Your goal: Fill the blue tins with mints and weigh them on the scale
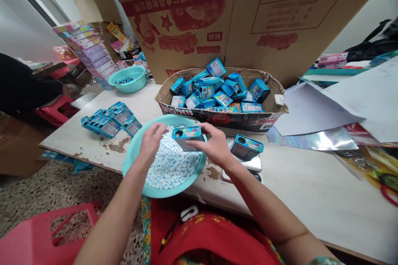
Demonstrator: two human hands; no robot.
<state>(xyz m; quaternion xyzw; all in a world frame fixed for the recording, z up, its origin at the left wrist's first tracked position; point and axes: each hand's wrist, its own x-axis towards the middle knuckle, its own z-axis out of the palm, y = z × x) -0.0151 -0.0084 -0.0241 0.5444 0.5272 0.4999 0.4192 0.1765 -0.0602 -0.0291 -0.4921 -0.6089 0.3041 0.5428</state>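
A turquoise basin [129, 161] full of small pale blue and white candies [174, 167] stands at the table's front edge. Over it, my right hand [215, 143] grips a small blue box [189, 133] between thumb and fingers; a dark round hole shows in its upper face. My left hand [152, 140] hovers above the basin's left side, apart from the box, slightly blurred, with fingers stretched out and nothing visible in them. To the right, another blue box [247, 147] with a round hole rests on a white scale [255, 164].
Behind the basin, a cut-down carton [217, 120] holds many blue boxes. More blue boxes [107, 126] lie grouped on the left, near a smaller turquoise bowl [132, 85]. Large cardboard [245, 45] rises at the back. Paper sheets [311, 107] lie right; a pink stool [21, 236] stands lower left.
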